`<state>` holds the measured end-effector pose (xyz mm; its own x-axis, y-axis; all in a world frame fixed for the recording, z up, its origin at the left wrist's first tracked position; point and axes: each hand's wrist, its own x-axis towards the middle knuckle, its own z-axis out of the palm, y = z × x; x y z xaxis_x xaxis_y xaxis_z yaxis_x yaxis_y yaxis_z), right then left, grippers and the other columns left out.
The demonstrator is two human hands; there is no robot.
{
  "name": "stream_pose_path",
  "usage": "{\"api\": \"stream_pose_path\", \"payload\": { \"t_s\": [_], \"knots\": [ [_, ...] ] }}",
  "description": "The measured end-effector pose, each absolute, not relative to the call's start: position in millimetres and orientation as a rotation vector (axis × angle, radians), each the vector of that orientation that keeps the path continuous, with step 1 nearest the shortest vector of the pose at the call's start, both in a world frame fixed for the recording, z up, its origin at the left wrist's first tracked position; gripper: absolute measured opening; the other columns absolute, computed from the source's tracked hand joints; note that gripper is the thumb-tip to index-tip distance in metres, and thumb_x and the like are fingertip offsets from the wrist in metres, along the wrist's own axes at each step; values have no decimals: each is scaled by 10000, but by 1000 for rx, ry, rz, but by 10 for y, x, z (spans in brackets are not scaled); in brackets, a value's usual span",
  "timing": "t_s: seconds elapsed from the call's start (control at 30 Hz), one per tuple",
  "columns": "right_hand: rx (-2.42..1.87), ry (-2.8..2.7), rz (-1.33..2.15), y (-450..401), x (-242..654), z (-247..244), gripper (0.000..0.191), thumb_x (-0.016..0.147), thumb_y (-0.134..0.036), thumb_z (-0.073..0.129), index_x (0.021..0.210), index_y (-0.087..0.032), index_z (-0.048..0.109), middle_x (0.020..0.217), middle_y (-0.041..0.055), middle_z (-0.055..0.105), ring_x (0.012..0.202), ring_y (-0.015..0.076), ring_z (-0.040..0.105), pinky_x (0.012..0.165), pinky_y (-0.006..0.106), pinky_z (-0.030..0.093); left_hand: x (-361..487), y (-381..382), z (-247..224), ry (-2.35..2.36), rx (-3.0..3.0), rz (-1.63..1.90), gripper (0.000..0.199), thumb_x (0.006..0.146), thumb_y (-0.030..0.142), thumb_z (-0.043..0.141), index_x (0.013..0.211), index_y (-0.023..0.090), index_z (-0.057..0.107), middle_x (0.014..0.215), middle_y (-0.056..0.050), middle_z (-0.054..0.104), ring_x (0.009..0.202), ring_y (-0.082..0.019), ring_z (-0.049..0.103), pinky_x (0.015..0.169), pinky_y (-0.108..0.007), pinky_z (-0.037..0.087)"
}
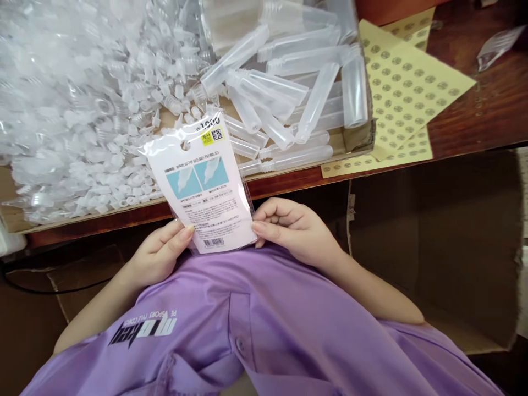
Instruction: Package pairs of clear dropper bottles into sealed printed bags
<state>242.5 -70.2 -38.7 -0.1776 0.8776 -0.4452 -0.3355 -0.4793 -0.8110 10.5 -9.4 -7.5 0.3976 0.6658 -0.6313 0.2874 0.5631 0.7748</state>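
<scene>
"Bench (487,113), left to right?"
"Nozzles (103,110), left; tubes (317,104) in carton (365,138), centre; sticker sheets (412,82), right of carton; loose piece (500,48), far right."
"Front edge?"
"Packet (206,192), between left hand (159,254) and right hand (296,230)."
"Below?"
"Box (466,275), right."

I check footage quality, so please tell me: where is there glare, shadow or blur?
Head view: glare on the wrapper over the printed card; plastic pieces at upper left look washed out and soft; deep shadow under the table; the card's smallest print too blurred to read.
</scene>
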Motion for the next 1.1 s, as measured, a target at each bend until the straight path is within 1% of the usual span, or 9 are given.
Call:
{"api": "stream_pose_path", "payload": {
  "t_s": [0.1,0.2,0.4,0.63,0.8,0.87,0.97,1.03,1.1],
  "knots": [
    [-1098,-752,1819,-673,2447,-382,293,829,-447,683,754,-183,582,646,-20,613,579,89,587,598,231,522,119,-112,-35,1176,907,321,312,847,454,667,976,196,786,1076,-88,771,1086,-296,686,985,-401,541],
    [-1064,-853,1774,-644,2449,-352,259,870,-419,643,795,-178,588,677,-13,609,619,83,571,624,219,511,119,-118,2,1189,919,348,268,860,418,667,972,206,786,1116,-76,760,1122,-282,669,1039,-389,498],
    [-1124,-826,1795,-595,2382,-294,221,807,-322,722,761,-180,559,683,-37,551,600,64,505,578,191,448,12,-76,-26,1120,1016,261,317,852,438,672,1048,210,773,1164,-85,743,1116,-295,667,1037,-404,491],
    [-970,-681,1946,-602,2373,-342,185,847,-329,681,772,-177,607,671,-28,596,600,74,550,601,212,473,-156,-43,-153,880,911,283,310,921,368,593,1116,193,760,1163,-113,739,1085,-285,684,1008,-403,508],
    [-1301,-1020,1705,-572,2309,-229,296,749,-396,766,830,-185,574,730,-26,619,618,83,550,579,212,467,-139,-13,-141,737,1179,261,328,970,263,523,1261,226,671,1318,-77,662,1204,-231,615,1073,-338,448],
    [-1468,-1149,1589,-559,2258,-172,370,696,-400,808,901,-196,579,839,-3,678,709,116,612,634,235,504,-127,-5,-126,683,1257,198,374,973,252,510,1333,215,607,1300,-87,667,1114,-211,656,997,-307,499],
    [-1556,-1225,1489,-551,2201,-118,400,715,-402,797,1009,-211,605,1017,29,714,881,169,669,754,285,542,-118,-2,-105,691,1318,153,397,961,261,525,1347,192,586,1137,-86,730,880,-177,695,808,-259,550],
    [-1522,-1159,1552,-551,2196,-100,324,761,-383,760,996,-206,626,996,35,720,872,168,677,755,290,550,-112,3,-92,697,1330,155,386,950,250,537,1326,190,603,1047,-75,747,807,-165,687,746,-243,545],
    [-1478,-1020,1646,-553,2218,-86,229,792,-355,735,924,-194,639,901,25,719,792,147,674,712,272,550,-108,14,-81,648,1275,183,373,952,218,527,1314,205,615,1058,-74,744,836,-161,692,770,-240,544]
  ]
}}
